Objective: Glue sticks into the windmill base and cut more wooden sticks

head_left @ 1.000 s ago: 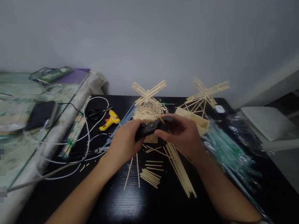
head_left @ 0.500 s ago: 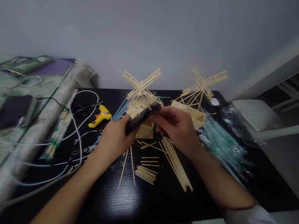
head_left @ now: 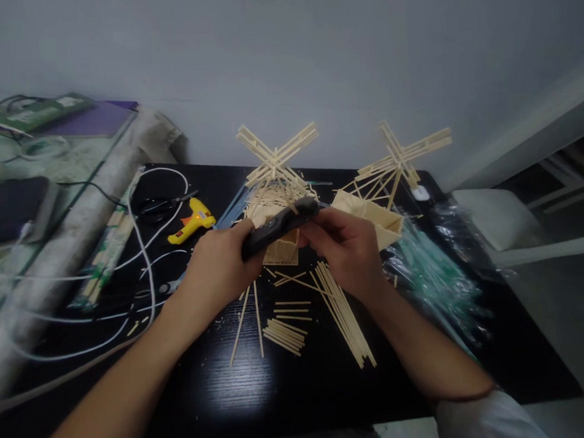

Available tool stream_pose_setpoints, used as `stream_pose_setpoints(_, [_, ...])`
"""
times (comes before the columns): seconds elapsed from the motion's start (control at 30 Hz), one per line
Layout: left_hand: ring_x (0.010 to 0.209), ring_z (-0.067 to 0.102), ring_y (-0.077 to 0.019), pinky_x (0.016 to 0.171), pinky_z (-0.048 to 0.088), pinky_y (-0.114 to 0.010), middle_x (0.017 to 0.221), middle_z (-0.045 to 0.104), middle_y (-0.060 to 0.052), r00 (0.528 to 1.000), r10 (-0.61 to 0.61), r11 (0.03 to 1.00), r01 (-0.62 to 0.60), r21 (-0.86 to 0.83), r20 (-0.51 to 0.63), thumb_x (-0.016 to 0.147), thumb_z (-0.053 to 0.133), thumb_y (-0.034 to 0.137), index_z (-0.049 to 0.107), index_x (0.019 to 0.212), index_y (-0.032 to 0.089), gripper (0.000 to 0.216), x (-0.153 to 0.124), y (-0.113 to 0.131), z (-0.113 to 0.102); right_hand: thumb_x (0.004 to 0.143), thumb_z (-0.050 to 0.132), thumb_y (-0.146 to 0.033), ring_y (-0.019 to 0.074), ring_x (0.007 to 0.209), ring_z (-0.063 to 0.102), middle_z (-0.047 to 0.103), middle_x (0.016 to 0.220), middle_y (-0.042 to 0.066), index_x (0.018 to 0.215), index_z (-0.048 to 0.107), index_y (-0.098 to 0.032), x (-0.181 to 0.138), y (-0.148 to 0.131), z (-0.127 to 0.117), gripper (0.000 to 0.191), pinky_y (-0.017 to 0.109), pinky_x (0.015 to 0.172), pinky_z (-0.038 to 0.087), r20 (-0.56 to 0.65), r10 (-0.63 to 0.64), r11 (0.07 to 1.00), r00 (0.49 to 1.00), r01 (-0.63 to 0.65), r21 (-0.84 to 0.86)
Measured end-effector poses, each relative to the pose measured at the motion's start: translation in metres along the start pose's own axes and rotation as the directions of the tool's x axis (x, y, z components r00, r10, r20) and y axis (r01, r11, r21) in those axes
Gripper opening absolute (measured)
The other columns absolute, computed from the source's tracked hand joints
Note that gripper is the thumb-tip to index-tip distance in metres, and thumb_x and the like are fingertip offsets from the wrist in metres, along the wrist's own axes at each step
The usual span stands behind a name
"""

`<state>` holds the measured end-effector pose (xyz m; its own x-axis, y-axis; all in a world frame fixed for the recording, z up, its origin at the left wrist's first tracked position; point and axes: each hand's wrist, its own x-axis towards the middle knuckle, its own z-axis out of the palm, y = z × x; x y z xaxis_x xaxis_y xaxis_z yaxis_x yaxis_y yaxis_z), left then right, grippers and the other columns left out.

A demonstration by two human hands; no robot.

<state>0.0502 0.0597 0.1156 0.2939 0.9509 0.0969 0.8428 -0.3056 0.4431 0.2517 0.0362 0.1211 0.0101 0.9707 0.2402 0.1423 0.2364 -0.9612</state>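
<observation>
My left hand (head_left: 220,267) is wrapped round the near end of a long black tool (head_left: 278,226), likely a utility knife, held above the black table (head_left: 224,390). My right hand (head_left: 346,245) pinches its far end by the tip. Under the hands lie loose wooden sticks (head_left: 343,312) and a small cut bundle of sticks (head_left: 283,336). Just behind the tool stands a small stick-built windmill model (head_left: 279,173) on a stick box.
A second stick windmill (head_left: 401,164) stands at the back right beside a cream box. A yellow glue gun (head_left: 192,226), scissors and white cables (head_left: 144,256) lie to the left. Green plastic packets (head_left: 433,279) lie to the right. A glass-topped table (head_left: 26,217) adjoins on the left.
The tool's far end has tilted up and my right hand has shifted from gripping over it to pinching near its tip. The view has dropped and turned slightly left.
</observation>
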Motion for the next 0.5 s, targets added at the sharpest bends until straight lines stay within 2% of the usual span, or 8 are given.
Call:
stream_pose_setpoints(0.2, [0.057,0.052,-0.0182,0.059,0.033,-0.031,0.061,0.057,-0.002,0.999,-0.009,0.998,0.011,0.056,-0.035,0.082,0.055,0.034,0.058,0.076,0.023,0.012,-0.0008,-0.0002,0.0003,0.089,0.075,-0.040,0.0091,0.055,0.054,0.067,0.065,-0.003,0.081,0.073,-0.020,-0.0002,-0.0003,0.0000,0.021,0.024,0.055,0.047,0.013,0.009,0.998,1.000,-0.010,0.058])
stream_pose_setpoints(0.5, [0.058,0.052,-0.0198,0.061,0.031,-0.033,0.062,0.056,-0.003,0.999,-0.032,0.996,0.032,0.083,-0.007,0.083,0.053,0.033,0.056,0.074,0.023,0.014,0.0006,0.0005,-0.0001,0.090,0.074,-0.032,0.0075,0.054,0.051,0.067,0.066,-0.004,0.082,0.073,-0.020,0.0007,0.0033,0.0008,0.015,0.024,0.057,0.045,0.037,0.027,0.993,0.999,-0.031,0.115])
